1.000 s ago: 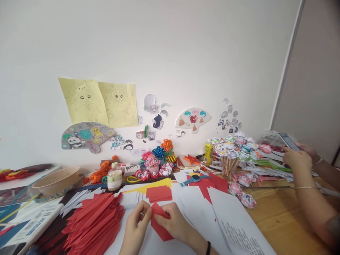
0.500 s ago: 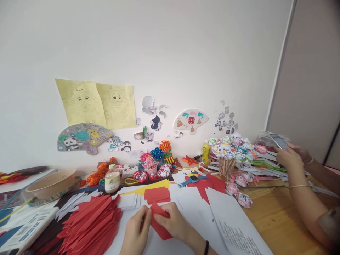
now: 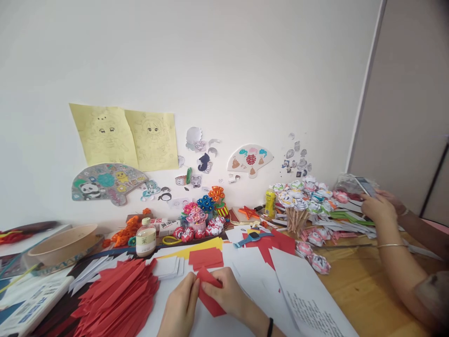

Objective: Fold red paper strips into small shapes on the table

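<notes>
A folded piece of red paper (image 3: pixel 211 299) is held between my two hands above white sheets. My left hand (image 3: pixel 179 302) pinches its left edge, fingers closed. My right hand (image 3: pixel 229 291), with a black band at the wrist, grips the paper from the right, thumb lying across its face. Just beyond my hands lies a small stack of red paper pieces (image 3: pixel 206 258). To the left is a big heap of folded red strips (image 3: pixel 117 299), with cut white paper pieces (image 3: pixel 166 267) near it.
A bottle (image 3: pixel 146 238) stands behind the heap, near a beige bowl (image 3: pixel 63 241). A blue watch (image 3: pixel 253 238) rests on red paper. A bundle of paper flowers (image 3: pixel 298 201) stands back right. Another person's hands (image 3: pixel 380 206) hold a phone (image 3: pixel 365 186) at the right.
The whole view has shifted slightly. Both hands keep their hold on the red paper, with almost no visible movement.
</notes>
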Tool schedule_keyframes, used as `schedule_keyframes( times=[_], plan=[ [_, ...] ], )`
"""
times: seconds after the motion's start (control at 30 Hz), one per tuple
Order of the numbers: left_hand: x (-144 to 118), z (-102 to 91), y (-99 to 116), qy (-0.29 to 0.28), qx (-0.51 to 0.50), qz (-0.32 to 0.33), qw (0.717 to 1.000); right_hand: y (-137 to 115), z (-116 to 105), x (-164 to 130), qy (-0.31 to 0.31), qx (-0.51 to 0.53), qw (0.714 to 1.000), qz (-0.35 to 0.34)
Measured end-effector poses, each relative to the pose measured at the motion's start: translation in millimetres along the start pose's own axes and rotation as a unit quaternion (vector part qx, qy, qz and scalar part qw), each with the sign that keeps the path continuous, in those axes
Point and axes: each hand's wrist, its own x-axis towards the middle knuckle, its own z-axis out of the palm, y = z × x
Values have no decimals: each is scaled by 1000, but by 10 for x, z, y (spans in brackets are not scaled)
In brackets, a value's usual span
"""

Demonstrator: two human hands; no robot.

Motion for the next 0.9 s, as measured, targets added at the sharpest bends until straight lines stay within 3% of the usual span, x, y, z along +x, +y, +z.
schedule_keyframes(
  times=[0.3, 0.7, 0.9],
  plan=[
    [14, -6, 32, -5, -57, -50, 997, -7, -28, 4, -13, 15, 1000, 20],
    [-5, 49, -47, -19, -44, -68, 997, -17, -18, 1, -15, 23, 999, 24],
    [38, -96, 59, -38, -105, -83, 990, -10, -77, 23, -38, 17, 999, 34]
  ],
)
